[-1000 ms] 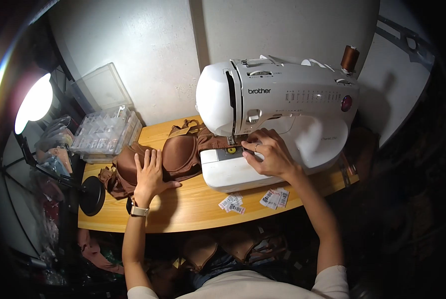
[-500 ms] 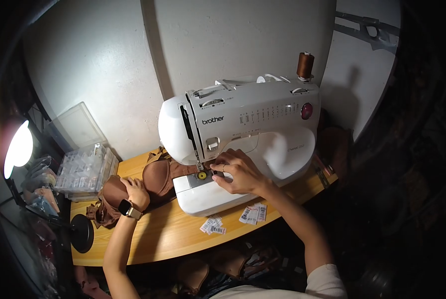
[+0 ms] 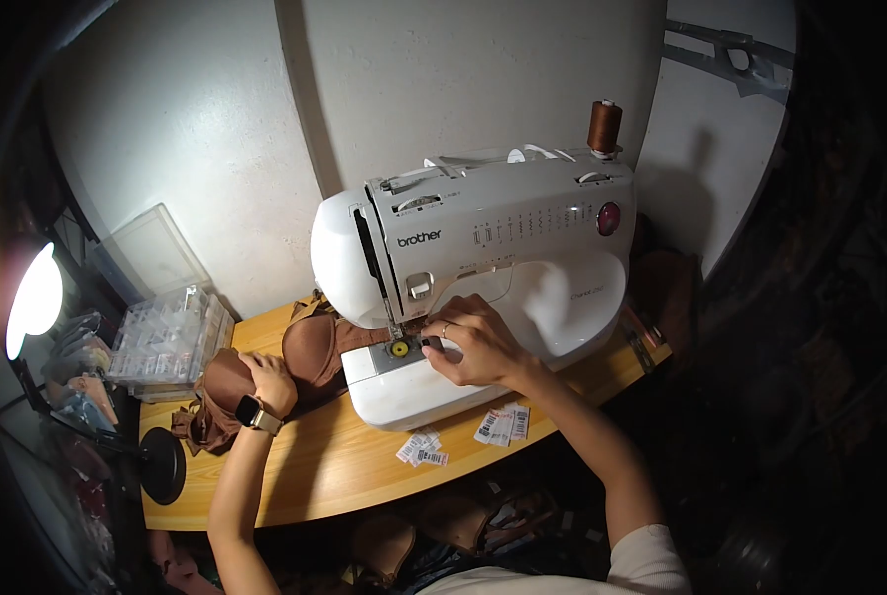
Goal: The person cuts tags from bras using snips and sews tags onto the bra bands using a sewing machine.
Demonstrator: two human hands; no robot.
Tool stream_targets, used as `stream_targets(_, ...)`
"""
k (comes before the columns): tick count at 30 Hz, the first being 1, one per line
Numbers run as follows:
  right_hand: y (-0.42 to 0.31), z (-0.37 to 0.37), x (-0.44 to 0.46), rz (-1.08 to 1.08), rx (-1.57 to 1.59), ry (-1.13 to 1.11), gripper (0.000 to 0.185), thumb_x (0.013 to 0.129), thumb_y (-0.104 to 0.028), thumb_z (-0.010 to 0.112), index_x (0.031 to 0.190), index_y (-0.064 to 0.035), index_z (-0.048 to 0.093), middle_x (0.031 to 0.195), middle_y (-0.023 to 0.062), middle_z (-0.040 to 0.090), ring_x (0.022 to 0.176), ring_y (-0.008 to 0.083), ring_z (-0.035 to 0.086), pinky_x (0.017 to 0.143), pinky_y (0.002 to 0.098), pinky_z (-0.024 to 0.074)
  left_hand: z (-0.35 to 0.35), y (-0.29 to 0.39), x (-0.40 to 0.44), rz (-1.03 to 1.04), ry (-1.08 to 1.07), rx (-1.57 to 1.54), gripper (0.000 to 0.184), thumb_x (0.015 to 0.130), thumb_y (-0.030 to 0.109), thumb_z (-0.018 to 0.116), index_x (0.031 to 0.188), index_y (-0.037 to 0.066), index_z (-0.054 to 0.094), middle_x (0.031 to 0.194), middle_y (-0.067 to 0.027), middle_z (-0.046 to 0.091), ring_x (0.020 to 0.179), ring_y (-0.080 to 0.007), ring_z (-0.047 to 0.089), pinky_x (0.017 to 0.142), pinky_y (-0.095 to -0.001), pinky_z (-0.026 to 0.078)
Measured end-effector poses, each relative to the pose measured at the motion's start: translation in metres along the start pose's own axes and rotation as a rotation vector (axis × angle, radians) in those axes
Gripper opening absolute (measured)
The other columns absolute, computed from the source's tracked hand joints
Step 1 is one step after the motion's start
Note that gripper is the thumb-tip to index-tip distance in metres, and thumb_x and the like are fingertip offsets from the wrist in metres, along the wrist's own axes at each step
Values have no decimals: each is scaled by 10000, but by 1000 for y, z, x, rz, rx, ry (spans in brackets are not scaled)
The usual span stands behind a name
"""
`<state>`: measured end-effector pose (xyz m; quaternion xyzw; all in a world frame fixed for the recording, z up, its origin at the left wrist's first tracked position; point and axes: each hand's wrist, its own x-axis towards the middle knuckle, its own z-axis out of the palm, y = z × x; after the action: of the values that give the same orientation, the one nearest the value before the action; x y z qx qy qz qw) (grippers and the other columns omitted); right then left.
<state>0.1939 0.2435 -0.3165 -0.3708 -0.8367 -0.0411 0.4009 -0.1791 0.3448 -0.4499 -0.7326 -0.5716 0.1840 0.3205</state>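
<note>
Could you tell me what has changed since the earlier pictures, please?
The left hand, splayed on the brown bra a second ago, now has its fingers drawn in over one cup, the wrist turned. The camera's view has shifted too. The right hand is still beside the presser foot; the sewing machine and labels stayed put.

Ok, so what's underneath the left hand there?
Under the left hand is a cup of the brown bra, which lies on the wooden table. The fabric right beneath the palm is covered, and so is the tabletop under the bra, so I can't tell what's there.
</note>
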Motion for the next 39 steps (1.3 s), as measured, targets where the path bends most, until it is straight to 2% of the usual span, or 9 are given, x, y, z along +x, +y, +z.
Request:
stream_targets(6, -2, -1, 0, 5, -4, 10, 167, 690, -172, 691, 807, -53, 688, 798, 91, 662, 798, 226, 593, 787, 342, 421, 16, 2, 2, -16, 94, -36, 783, 254, 269, 817, 991, 58, 658, 1131, -174, 523, 1130, -441, 386, 918, -768, 130)
stream_targets(9, -2, -1, 1, -3, 2, 26, 154, 698, -187, 680, 761, -47, 672, 783, 71, 660, 789, 223, 588, 793, 343, 416, -7, -1, -4, -29, 188, 34, 742, 294, 272, 811, 986, 51, 658, 1129, -175, 523, 1140, -434, 382, 925, -763, 129)
stream_targets(11, -2, -1, 1, 3, 3, 20, 155, 699, -189, 680, 759, -46, 674, 787, 70, 661, 797, 221, 586, 793, 343, 417, -75, -16, -8, 118, -399, -79, 494, 894, 266, 395, 1320, 22, 447, 1364, -165, 420, 1272, -419, 336, 995, -687, 153)
stream_targets(21, 1, 0, 1, 36, 30, -1, 166, 705, -202, 686, 767, -48, 673, 806, 57, 654, 833, 214, 572, 789, 342, 423, -94, -12, -7, 67, -493, 0, 499, 901, 268, 385, 1333, 22, 428, 1379, -161, 402, 1281, -410, 326, 1001, -686, 143)
stream_targets(33, 1, 0, 3, 43, 56, 12, 164, 695, -193, 700, 758, -47, 661, 784, 69, 648, 789, 230, 583, 756, 345, 439, -86, -6, -3, 7, -437, -13, 503, 903, 261, 354, 1342, 24, 417, 1381, -174, 398, 1284, -423, 318, 992, -700, 141)
stream_targets(38, 1, -2, 2, 91, 57, -69, 174, 710, -183, 695, 796, -34, 666, 839, 93, 663, 848, 246, 601, 820, 336, 427, -89, -8, 1, 19, -511, -39, 513, 897, 251, 382, 1365, 42, 390, 1403, -169, 372, 1294, -423, 304, 999, -696, 133)
stream_targets(39, 2, -1, 1, 87, 57, -69, 174, 710, -183, 695, 796, -34, 666, 839, 93, 663, 848, 246, 601, 820, 336, 427, -88, -9, 2, 49, -518, -35, 481, 893, 239, 395, 1334, 54, 438, 1368, -161, 416, 1272, -400, 342, 996, -690, 147)
